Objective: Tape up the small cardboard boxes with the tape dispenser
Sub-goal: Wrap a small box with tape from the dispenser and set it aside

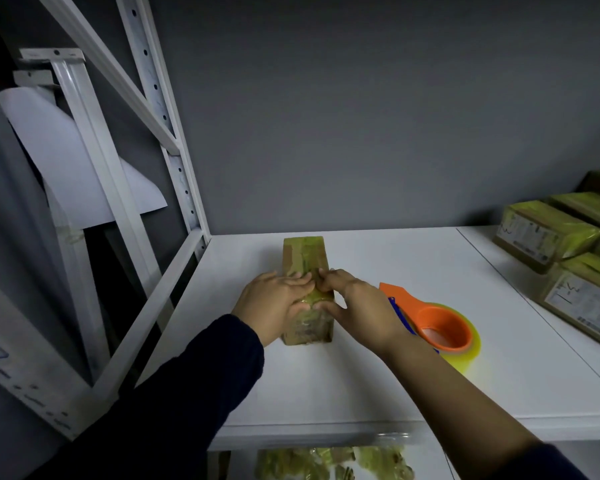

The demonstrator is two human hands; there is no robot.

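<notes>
Small cardboard box (305,254) sits on the white shelf (361,386), left of centre, long axis pointing away from the person, near end facing the camera. Yellowish clear tape already runs along the top and over the near end.

Left hand (274,303): fingers laid fairly straight across the near part of the top, thumb on the near top edge. Reads as pressing tape down, not gripping.
Right hand (357,306): fingers curled onto the top seam, thumb against the near face, pinching the box's near top edge. Neither hand holds the tape dispenser (440,327); it lies on the shelf just right of the right wrist, orange body, tape roll on it.

Handling, my read:
- Box is likely light and will skid on the smooth shelf, so one hand has to pin it while the other works.
- Cardboard walls are stiff at edges and corners, softer mid-panel. Hold by the long sides or corners, not the flap seam.
- Taped faces are glossy and probably slick; bare cardboard gives better grip.
- Tape wrinkles if not rubbed flat from the seam outward.

More taped boxes (548,233) stacked at far right, well apart.
</notes>
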